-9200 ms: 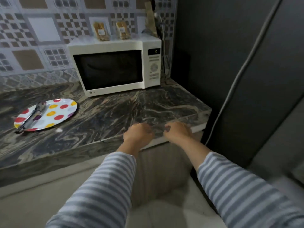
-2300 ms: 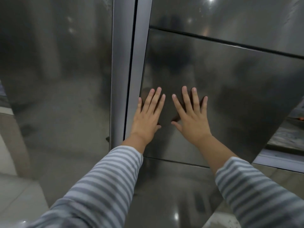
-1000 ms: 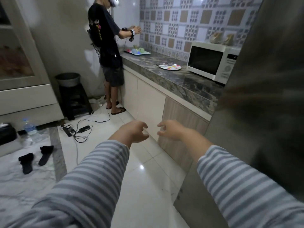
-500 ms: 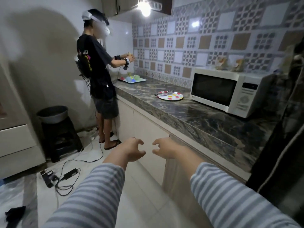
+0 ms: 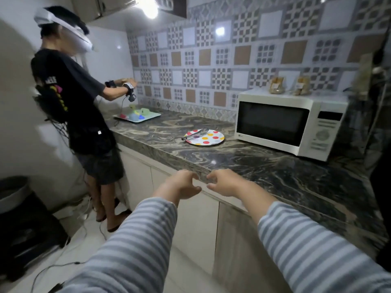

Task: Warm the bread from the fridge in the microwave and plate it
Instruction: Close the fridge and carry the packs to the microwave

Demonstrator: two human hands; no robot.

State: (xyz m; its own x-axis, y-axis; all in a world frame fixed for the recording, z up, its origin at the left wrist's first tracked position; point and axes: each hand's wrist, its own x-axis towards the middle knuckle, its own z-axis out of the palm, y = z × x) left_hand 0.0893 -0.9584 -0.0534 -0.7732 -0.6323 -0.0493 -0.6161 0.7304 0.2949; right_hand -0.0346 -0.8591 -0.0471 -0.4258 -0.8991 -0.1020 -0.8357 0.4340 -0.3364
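Observation:
A white microwave (image 5: pixel 289 123) stands shut at the back of the dark marbled counter (image 5: pixel 264 166). To its left lies a white plate (image 5: pixel 206 138) with coloured dots, and metal tongs (image 5: pixel 195 133) rest across it. My left hand (image 5: pixel 179 185) and my right hand (image 5: pixel 224 182) hang side by side in the air before the counter's front edge, fingers loosely curled, holding nothing. The dark fridge (image 5: pixel 380 102) shows only as a strip at the right edge. No bread is in view.
Another person (image 5: pixel 78 115) stands at the counter's far left, working over a tray (image 5: pixel 137 117) of coloured items. Two small bags (image 5: pixel 277 85) sit on the microwave. Cables (image 5: pixel 63 261) trail over the floor, and a dark stool with a basin (image 5: pixel 12 193) stands at left.
The view has swung from the fridge door round to the counter and closed in on it. Both hands came off the door and now hang loosely curled in front of me.

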